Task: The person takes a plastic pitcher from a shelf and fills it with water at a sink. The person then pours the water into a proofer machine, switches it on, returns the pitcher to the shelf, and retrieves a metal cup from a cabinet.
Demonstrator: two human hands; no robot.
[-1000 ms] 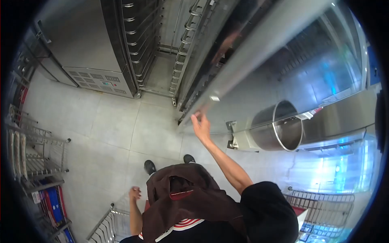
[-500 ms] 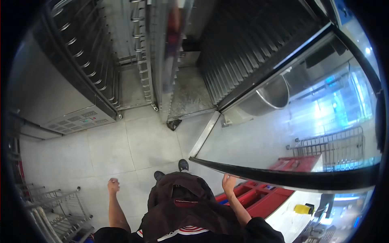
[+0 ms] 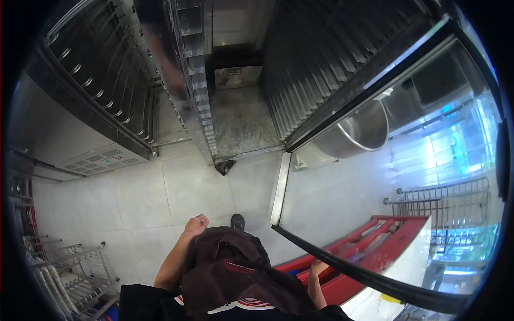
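Observation:
My left hand (image 3: 197, 224) is in front of my dark apron (image 3: 227, 267), its fingers curled in with nothing visible in them. My right hand (image 3: 318, 268) is at the black-edged frame of an open glass door (image 3: 369, 273), above a red drawer unit. The door edge partly covers its fingers, so I cannot see whether they grip or only touch it. Ahead is the open tall metal cabinet (image 3: 243, 125), its side walls lined with ribbed rails. A stained floor panel shows inside.
A second metal rack (image 3: 107, 91) with wire rungs stands left of the cabinet, beside a steel unit with a control panel (image 3: 107, 160). A wire cart (image 3: 80, 267) is at lower left. Red drawers (image 3: 342, 289) with a white top lie at right. A large steel bowl (image 3: 361, 128) shows through the glass.
My left hand has moved right, in toward my apron. My right hand has moved slightly right and down along with the door edge, and the door has swung a little.

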